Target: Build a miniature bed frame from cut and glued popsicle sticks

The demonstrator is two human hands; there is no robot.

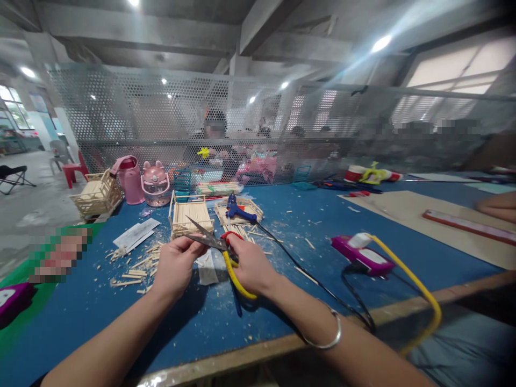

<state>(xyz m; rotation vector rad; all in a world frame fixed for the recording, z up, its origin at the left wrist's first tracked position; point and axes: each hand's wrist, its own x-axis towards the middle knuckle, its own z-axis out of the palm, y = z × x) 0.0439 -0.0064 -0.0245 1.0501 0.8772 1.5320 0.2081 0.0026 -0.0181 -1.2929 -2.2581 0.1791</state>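
Note:
My right hand [252, 263] is closed round the handles of a pair of scissors [210, 239], whose blades stand apart and point left. One handle is wrapped in yellow, and red shows at the other. My left hand [177, 263] is pinched together at the lower blade; whatever lies in its fingertips is too small to make out. Just beyond the blades sits a small model bed [192, 215] built of wooden sticks. Next to it, a blue glue gun [241, 210] rests on a stick tray [221, 212]. Loose cut sticks [135, 275] lie left of my left hand.
A purple power strip [363, 257] with a white plug and yellow cable lies right. The glue gun's black cord crosses the blue table [282, 317]. A pink bottle [131, 183], a pink jar [156, 185] and another stick model [97, 194] stand back left, before a perforated screen [153, 107].

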